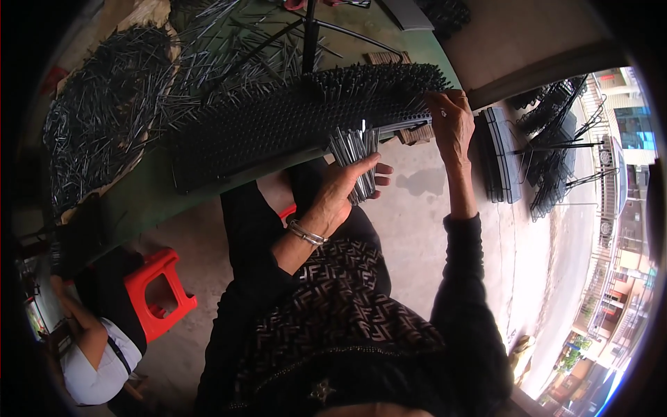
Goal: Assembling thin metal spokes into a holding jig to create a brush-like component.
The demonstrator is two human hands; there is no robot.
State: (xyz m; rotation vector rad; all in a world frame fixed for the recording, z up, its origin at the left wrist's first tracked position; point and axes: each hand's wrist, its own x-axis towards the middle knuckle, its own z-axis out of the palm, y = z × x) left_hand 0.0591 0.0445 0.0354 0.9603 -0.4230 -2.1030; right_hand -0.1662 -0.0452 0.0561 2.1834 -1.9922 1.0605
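Observation:
In my left hand (333, 198) is a bundle of thin metal rods (354, 146), with the fingers wrapped round it and the ends sticking up. A long black perforated board (243, 132) stretches across the table edge in front of me. Many dark rods (375, 82) stand upright in its far and right part, while the near left part shows bare holes. At the board's right end my right hand (453, 121) has its fingers pinched together. Whatever is between those fingertips is too small to make out.
A big heap of rods (104, 111) lies on brown wrapping at the left of the green table (149, 191). Loose rods (236, 48) are strewn behind the board, near a black metal stand (310, 42). A red stool (160, 295) and another person (101, 358) are lower left; racks (500, 156) stand right.

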